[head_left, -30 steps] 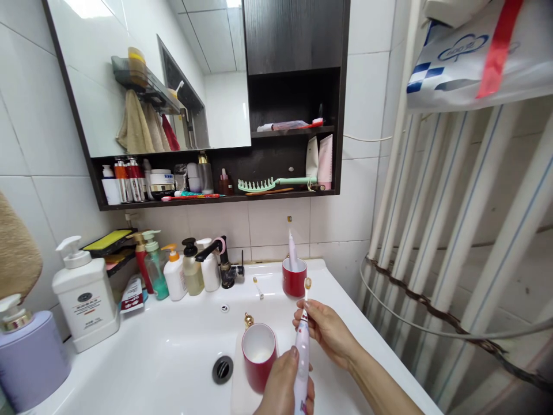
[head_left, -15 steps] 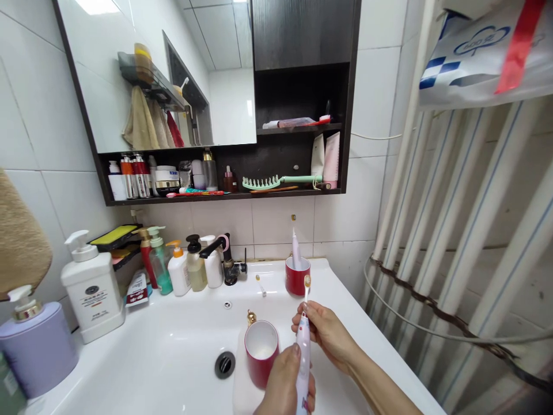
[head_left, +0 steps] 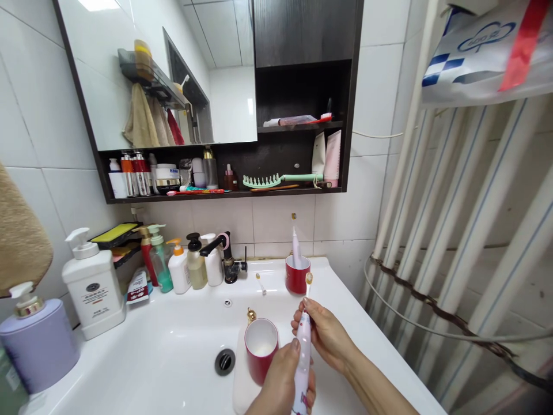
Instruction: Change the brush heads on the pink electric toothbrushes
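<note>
My left hand [head_left: 280, 374] is wrapped around the light pink handle of an electric toothbrush [head_left: 303, 340], held upright and slightly tilted over the sink. With thumb and fingertips, my right hand [head_left: 326, 334] pinches the brush head [head_left: 308, 283] low down, where it meets the top of the handle. Its bristles point up; the joint is partly covered by my fingers. Left of my hands, a red cup [head_left: 261, 357] with a white inside stands on a pale tray [head_left: 242, 374]. Behind them, another red cup [head_left: 298, 279] holds a second electric toothbrush [head_left: 296, 245].
A loose brush head [head_left: 261, 284] lies on the back ledge near the black faucet [head_left: 231, 259]. Several pump bottles [head_left: 196, 268] line the ledge leftward. Above hangs a dark mirror cabinet [head_left: 302, 34] with toiletries; pipes [head_left: 466, 230] run along the right.
The pale gap between brush head and handle has narrowed, the two now meeting at my right fingertips. Both hands have shifted very slightly; the cups are unmoved.
</note>
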Tool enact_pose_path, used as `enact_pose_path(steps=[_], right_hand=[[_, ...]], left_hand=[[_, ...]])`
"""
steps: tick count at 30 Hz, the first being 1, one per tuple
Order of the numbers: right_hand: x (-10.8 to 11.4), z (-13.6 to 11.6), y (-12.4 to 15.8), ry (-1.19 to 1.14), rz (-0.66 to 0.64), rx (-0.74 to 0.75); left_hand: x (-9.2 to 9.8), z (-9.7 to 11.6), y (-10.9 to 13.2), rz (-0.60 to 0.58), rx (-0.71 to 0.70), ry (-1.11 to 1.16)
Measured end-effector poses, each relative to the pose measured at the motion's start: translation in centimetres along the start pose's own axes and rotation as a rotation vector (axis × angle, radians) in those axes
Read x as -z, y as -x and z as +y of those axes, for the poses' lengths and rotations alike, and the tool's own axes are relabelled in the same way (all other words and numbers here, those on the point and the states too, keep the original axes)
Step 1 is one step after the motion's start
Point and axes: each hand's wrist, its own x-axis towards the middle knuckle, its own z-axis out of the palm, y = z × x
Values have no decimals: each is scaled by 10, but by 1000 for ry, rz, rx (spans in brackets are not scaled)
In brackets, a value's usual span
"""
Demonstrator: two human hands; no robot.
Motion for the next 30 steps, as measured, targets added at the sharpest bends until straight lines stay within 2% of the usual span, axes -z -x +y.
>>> enact_pose_path(steps=[4,9,13,15,18,20,26,30], right_hand=[[-2,1,0,70,71,65],[-5,2,1,57,78,44],[-7,2,2,117,166,107],[-8,2,3,97,163,100],[-9,1,5,39,95,49],[-9,1,6,45,64,37],[-3,-3,2,71,131,143],[-2,-5,2,52,126,106]], left_hand=[[0,-2,-2,113,-80,-119],[0,-2,-1,41,-57,-62],[0,0,0,163,-110,-192],[1,0,0,135,-96,-167],[1,-1,-1,34,-60,-65],[2,-1,-2,16,-61,-27],[5,-5,-4,-70,-98,-57],[4,-8,-3,-29,-122,-91]])
